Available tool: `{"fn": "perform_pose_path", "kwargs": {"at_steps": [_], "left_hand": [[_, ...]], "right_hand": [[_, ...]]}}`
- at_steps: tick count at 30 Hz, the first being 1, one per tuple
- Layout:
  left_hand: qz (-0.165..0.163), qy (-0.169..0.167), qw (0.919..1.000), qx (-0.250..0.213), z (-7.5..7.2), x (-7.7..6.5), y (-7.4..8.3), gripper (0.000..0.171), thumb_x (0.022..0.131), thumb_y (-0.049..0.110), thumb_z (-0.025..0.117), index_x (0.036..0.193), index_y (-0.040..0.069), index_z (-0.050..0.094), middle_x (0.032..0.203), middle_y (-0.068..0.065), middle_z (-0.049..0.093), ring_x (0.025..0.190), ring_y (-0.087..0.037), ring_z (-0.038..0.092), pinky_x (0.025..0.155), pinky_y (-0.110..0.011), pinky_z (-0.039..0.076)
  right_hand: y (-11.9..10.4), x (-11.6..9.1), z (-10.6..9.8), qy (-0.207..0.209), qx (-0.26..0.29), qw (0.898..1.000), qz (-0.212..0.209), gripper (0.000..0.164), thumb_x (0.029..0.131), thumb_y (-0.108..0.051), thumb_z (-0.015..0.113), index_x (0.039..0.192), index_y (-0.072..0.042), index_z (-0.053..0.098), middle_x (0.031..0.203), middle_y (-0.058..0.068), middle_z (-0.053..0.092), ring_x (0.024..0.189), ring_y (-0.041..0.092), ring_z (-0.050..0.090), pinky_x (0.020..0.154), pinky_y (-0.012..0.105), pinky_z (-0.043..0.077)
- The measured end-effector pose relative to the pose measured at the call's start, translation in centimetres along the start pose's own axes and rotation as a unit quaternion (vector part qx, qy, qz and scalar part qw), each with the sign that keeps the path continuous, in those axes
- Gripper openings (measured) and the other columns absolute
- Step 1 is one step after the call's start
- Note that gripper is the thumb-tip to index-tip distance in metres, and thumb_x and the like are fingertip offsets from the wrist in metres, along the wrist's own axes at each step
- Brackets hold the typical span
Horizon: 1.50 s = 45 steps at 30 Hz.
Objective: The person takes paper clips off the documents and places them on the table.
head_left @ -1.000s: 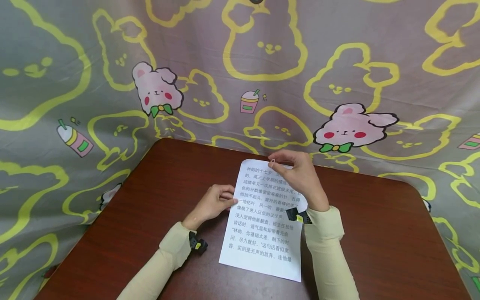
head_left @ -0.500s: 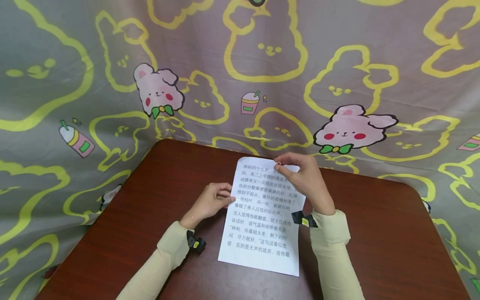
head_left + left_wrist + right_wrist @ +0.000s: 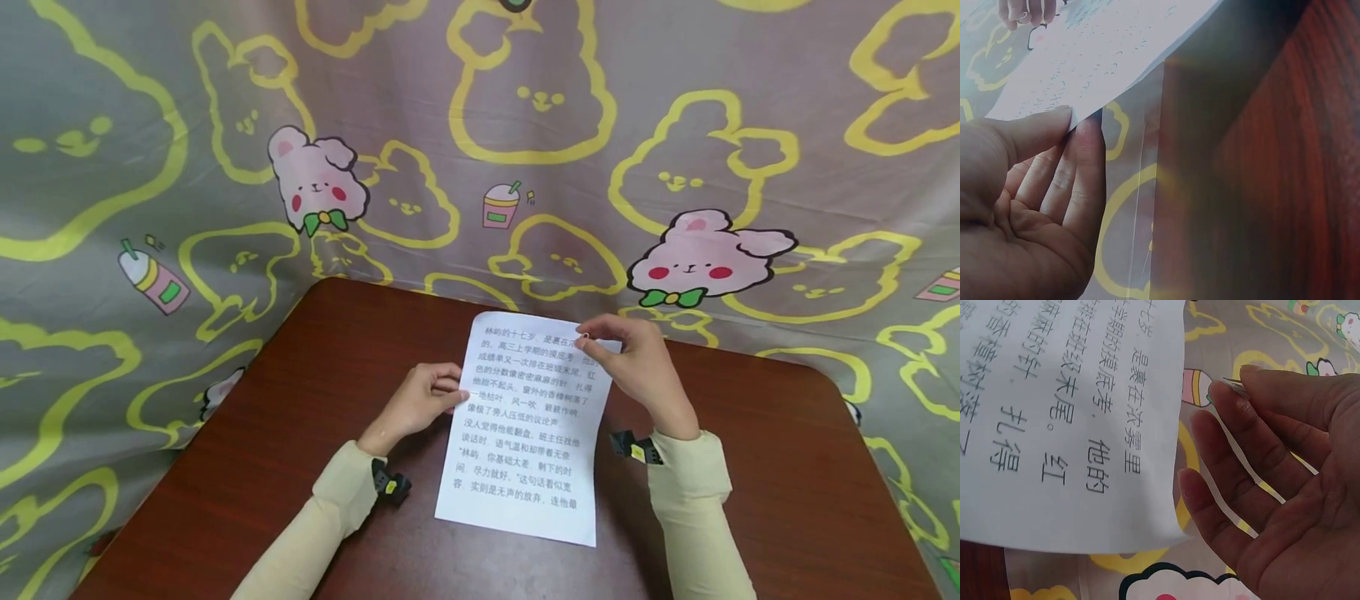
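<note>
My left hand (image 3: 422, 400) pinches the left edge of a white sheet of paper (image 3: 517, 521) between thumb and fingers. The sheet bears printed Chinese text and is raised at a tilt above the table. Between the thumb and index finger of my right hand (image 3: 637, 362) is a small paper clip (image 3: 1236, 387), with only its end showing. In the right wrist view the other fingers are spread, and the clip is apart from the paper's top edge. Seen from the head, my right hand covers the sheet's upper right corner.
A dark reddish-brown wooden table (image 3: 300, 358) lies under both hands. Behind it and at the sides hangs a grey curtain (image 3: 420, 100) with yellow outlines and pink rabbits. Each wrist wears a small black camera (image 3: 633, 447).
My right hand has slid rightward along the top of the sheet with the paper clip, uncovering more text. The paper has shifted slightly left and up; my left hand keeps its pinch.
</note>
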<state>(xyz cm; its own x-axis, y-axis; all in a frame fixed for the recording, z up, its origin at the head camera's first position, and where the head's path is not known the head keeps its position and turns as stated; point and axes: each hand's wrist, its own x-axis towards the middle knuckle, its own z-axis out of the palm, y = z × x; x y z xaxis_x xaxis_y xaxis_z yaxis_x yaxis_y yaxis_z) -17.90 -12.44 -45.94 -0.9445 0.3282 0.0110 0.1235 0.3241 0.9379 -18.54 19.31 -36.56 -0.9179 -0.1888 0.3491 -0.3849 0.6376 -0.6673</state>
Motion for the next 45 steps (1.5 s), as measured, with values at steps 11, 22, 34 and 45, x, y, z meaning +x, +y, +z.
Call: {"fn": "perform_pose_path", "kwargs": {"at_steps": [11, 22, 34, 45], "left_hand": [[-0.004, 0.005, 1.0, 0.002, -0.2, -0.1, 0.1, 0.017, 0.096, 0.001, 0.071, 0.113, -0.001, 0.073, 0.106, -0.02, 0.079, 0.086, -0.019, 0.078, 0.073, -0.03, 0.064], [0.0, 0.008, 1.0, 0.003, -0.2, -0.2, 0.0, 0.017, 0.097, 0.002, 0.071, 0.113, -0.001, 0.073, 0.106, -0.02, 0.079, 0.085, -0.02, 0.078, 0.074, -0.033, 0.065], [0.002, 0.005, 1.0, -0.001, -0.4, -0.1, 0.1, 0.018, 0.097, 0.001, 0.071, 0.114, -0.002, 0.073, 0.106, -0.02, 0.079, 0.087, -0.02, 0.078, 0.073, -0.03, 0.064], [0.005, 0.003, 1.0, 0.003, -0.4, 0.0, -0.1, 0.017, 0.097, 0.001, 0.071, 0.114, -0.001, 0.073, 0.106, -0.019, 0.08, 0.085, -0.018, 0.078, 0.073, -0.031, 0.064]], "right_hand": [[0.9, -0.7, -0.5, 0.003, -0.02, 1.0, 0.003, 0.012, 0.094, -0.009, 0.077, 0.105, -0.006, 0.079, 0.096, 0.012, 0.079, 0.076, 0.021, 0.058, 0.064, 0.023, 0.046], [3.0, -1.9, -1.8, -0.011, -0.05, 0.998, 0.025, 0.016, 0.095, -0.012, 0.076, 0.109, -0.006, 0.078, 0.107, 0.013, 0.079, 0.096, 0.026, 0.064, 0.077, 0.026, 0.052], [4.3, -2.7, -2.5, -0.011, -0.067, 0.997, 0.021, 0.014, 0.093, -0.009, 0.077, 0.106, -0.005, 0.079, 0.105, 0.014, 0.079, 0.095, 0.025, 0.062, 0.077, 0.031, 0.049], [5.1, -2.9, -2.3, -0.018, -0.069, 0.997, 0.015, 0.011, 0.092, -0.007, 0.078, 0.103, -0.007, 0.079, 0.1, 0.01, 0.08, 0.094, 0.021, 0.061, 0.077, 0.023, 0.05]]}}
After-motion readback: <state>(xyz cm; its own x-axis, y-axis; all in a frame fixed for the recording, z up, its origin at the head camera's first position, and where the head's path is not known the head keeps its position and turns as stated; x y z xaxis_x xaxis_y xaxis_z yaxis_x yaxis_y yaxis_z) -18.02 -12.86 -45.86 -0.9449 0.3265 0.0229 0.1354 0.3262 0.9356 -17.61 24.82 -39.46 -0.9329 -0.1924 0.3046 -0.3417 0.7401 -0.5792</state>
